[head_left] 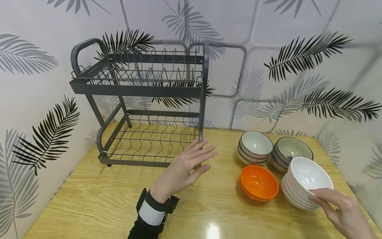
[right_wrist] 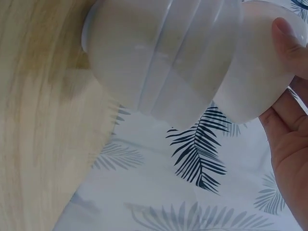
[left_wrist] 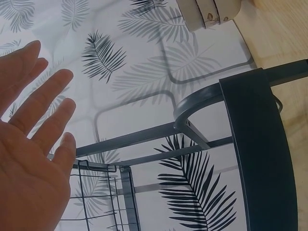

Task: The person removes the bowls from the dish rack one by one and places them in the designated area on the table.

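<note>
My right hand [head_left: 343, 207] pinches the rim of the top white bowl [head_left: 310, 176], thumb on one side and fingers on the other. That bowl is tilted and raised at one side above the stack of white bowls [head_left: 295, 197]. In the right wrist view the held white bowl [right_wrist: 260, 62] stands partly out of the stack [right_wrist: 159, 57]. My left hand [head_left: 185, 166] holds nothing; its fingers are extended in front of the dark two-tier dish rack [head_left: 137, 89]. The left wrist view shows the left palm [left_wrist: 33, 168] beside the rack's frame [left_wrist: 260, 144].
Left of the white stack sit orange bowls [head_left: 258, 182]. Behind them are a stack of pale dark-rimmed bowls [head_left: 255, 146] and a stack of speckled grey bowls [head_left: 293, 149]. All stand on the wooden table [head_left: 89, 199], before a leaf-patterned wall [head_left: 268, 26].
</note>
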The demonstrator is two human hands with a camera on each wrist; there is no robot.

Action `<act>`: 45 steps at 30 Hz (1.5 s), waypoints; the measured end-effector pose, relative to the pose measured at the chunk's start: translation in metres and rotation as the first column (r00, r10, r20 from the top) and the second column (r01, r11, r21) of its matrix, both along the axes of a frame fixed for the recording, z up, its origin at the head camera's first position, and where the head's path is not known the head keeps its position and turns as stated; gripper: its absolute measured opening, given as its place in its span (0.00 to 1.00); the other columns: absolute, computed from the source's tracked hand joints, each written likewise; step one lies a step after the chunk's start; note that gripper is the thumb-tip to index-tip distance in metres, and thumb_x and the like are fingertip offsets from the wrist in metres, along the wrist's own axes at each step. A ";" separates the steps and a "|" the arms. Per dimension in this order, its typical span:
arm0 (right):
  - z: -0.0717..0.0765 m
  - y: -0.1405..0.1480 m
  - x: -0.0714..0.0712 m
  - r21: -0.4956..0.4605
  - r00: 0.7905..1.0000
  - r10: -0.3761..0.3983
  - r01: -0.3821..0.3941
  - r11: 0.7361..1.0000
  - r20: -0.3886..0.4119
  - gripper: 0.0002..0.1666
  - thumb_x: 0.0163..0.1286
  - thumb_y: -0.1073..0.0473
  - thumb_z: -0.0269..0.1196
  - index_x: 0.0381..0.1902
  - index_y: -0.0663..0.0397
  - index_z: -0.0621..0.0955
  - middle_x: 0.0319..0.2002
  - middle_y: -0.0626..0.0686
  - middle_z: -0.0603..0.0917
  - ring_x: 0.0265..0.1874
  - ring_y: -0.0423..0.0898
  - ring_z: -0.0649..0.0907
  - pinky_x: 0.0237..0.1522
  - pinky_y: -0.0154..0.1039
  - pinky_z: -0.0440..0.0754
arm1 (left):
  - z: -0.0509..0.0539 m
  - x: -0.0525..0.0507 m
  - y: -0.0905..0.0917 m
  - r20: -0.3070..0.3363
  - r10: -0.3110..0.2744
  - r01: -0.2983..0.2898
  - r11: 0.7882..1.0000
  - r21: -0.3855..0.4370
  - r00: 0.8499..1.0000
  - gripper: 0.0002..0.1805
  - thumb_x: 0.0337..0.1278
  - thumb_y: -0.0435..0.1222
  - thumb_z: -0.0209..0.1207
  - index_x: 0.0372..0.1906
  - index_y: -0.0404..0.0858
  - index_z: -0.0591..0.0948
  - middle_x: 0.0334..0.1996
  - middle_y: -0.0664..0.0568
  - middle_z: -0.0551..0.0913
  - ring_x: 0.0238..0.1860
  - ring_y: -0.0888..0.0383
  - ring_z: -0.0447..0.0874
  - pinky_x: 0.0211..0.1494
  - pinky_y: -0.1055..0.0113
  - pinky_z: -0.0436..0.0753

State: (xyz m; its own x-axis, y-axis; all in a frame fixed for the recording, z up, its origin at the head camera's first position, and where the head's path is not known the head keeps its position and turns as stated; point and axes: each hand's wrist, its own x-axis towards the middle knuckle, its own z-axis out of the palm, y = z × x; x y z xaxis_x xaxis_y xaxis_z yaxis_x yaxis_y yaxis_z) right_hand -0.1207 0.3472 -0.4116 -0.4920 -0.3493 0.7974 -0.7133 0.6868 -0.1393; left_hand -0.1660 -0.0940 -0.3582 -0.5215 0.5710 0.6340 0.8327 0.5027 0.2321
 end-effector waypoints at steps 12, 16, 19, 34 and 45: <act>-0.015 0.007 0.002 -0.014 0.998 -0.034 0.035 0.999 0.047 0.31 0.69 0.34 0.54 0.26 0.51 0.87 0.37 0.19 0.83 0.34 0.12 0.77 0.34 0.12 0.74 | -0.001 0.000 -0.001 0.020 -0.005 0.005 1.000 0.004 1.000 0.25 0.68 0.37 0.60 0.68 0.41 0.76 0.69 0.48 0.77 0.77 0.49 0.65 0.83 0.52 0.57; -0.018 0.010 0.002 -0.023 0.998 -0.015 0.016 1.000 0.065 0.29 0.69 0.35 0.54 0.27 0.51 0.87 0.37 0.19 0.83 0.33 0.13 0.77 0.32 0.12 0.74 | -0.001 0.000 -0.001 0.023 -0.002 0.002 1.000 0.001 1.000 0.25 0.68 0.37 0.60 0.68 0.41 0.76 0.69 0.49 0.77 0.77 0.49 0.65 0.84 0.54 0.55; -0.021 0.011 0.002 -0.030 0.997 -0.012 0.015 0.999 0.078 0.30 0.68 0.34 0.54 0.27 0.51 0.87 0.36 0.20 0.84 0.32 0.13 0.78 0.32 0.12 0.74 | -0.001 0.000 -0.002 0.026 -0.001 0.001 1.000 0.000 1.000 0.25 0.68 0.37 0.60 0.68 0.41 0.76 0.69 0.49 0.77 0.77 0.49 0.65 0.84 0.54 0.55; -0.027 0.012 0.005 0.000 0.978 -0.101 0.103 0.995 0.181 0.15 0.59 0.49 0.72 0.30 0.56 0.89 0.38 0.21 0.84 0.44 0.08 0.73 0.45 0.08 0.70 | -0.002 -0.001 -0.002 0.037 0.010 -0.010 1.000 -0.008 0.999 0.24 0.69 0.38 0.59 0.68 0.41 0.76 0.69 0.49 0.77 0.77 0.50 0.65 0.83 0.52 0.57; -0.018 0.002 0.004 0.015 0.979 -0.067 0.065 0.998 0.193 0.16 0.59 0.58 0.74 0.45 0.55 0.87 0.60 0.15 0.71 0.70 0.20 0.65 0.76 0.19 0.51 | -0.002 0.000 -0.002 0.042 0.010 -0.010 1.000 -0.011 0.999 0.24 0.69 0.38 0.59 0.68 0.41 0.77 0.68 0.49 0.77 0.76 0.49 0.66 0.82 0.50 0.59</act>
State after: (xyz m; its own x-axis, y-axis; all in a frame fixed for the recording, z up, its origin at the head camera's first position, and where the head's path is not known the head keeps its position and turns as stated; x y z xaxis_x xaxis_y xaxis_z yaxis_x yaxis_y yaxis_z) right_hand -0.1166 0.3493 -0.4294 -0.6589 -0.3175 0.6819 -0.6265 0.7334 -0.2639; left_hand -0.1660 -0.0964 -0.3602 -0.5531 0.5724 0.6054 0.8173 0.5138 0.2609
